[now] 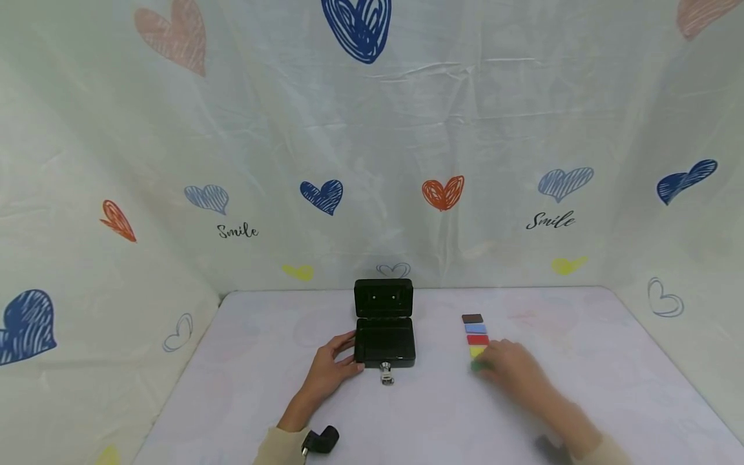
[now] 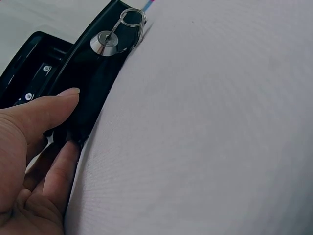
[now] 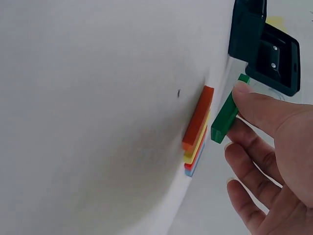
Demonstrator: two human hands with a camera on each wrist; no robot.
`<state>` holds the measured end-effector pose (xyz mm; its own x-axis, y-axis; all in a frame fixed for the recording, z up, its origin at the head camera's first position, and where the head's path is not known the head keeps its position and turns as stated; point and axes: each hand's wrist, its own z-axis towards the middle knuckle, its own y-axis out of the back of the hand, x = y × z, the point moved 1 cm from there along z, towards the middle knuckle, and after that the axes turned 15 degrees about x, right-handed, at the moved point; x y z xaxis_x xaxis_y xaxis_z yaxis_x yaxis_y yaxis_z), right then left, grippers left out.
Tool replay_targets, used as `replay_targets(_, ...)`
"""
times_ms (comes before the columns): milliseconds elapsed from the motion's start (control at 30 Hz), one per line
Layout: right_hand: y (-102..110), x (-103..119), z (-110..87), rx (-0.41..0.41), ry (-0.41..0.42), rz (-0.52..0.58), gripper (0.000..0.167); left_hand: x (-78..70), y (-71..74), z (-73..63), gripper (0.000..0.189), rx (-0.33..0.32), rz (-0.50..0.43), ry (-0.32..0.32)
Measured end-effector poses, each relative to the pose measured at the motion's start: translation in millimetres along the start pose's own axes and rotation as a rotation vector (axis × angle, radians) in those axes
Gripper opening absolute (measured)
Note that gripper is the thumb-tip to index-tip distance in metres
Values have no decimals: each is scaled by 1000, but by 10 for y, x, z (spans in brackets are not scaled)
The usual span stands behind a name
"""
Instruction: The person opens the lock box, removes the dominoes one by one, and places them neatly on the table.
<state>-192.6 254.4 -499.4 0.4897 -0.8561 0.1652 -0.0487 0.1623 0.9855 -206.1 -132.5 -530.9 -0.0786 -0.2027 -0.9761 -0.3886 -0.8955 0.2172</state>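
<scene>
A small black cash box [image 1: 401,363] stands with its lid [image 1: 383,298] raised, and its inside looks bare. Keys on a ring [image 2: 132,18] hang from the round lock [image 2: 104,44] on its front. My left hand [image 1: 330,368] grips the box's left front corner, thumb on the front wall and fingers along the side. Between thumb and fingertips, my right hand [image 1: 514,371] pinches a green block [image 3: 226,115]. The block is held over the near end of a row of coloured blocks. My right hand hides the orange block [image 3: 199,117] of that row in the head view.
Beyond the orange block, yellow [image 1: 476,351], red [image 1: 478,339], blue [image 1: 475,328] and brown [image 1: 473,318] blocks lie in line to the right of the box. A white cloth covers the table [image 1: 261,336]. Behind it hangs a heart-printed curtain [image 1: 372,129].
</scene>
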Motion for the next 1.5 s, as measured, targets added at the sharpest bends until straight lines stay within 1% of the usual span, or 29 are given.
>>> replay_targets(167, -26, -21, -65, 21, -10, -6, 25, -10, 1, 0, 70, 1, 2, 0)
replay_targets(367, 0, -8, -108, 77, -67, 34, 25, -13, 6, 7, 69, 0, 5, -3)
replay_targets(533, 11, 17, -128, 110, -74, 55, 24, -22, 11, 15, 69, -2, 7, -4)
replay_targets(733, 15, 32, -136, 101, -58, 62, 25, -26, 9, 24, 69, -4, 10, -1)
replay_targets(1000, 17, 59, -142, 76, -7, 45, 25, -19, 7, 22, 70, -6, 9, 2)
replay_targets(1300, 26, 92, -134, 81, -30, 32, 25, -6, -7, 0, 70, -8, 10, 12)
replay_targets(1500, 23, 99, -133, 134, -84, 51, 27, 1, -16, -12, 70, -9, 10, 13)
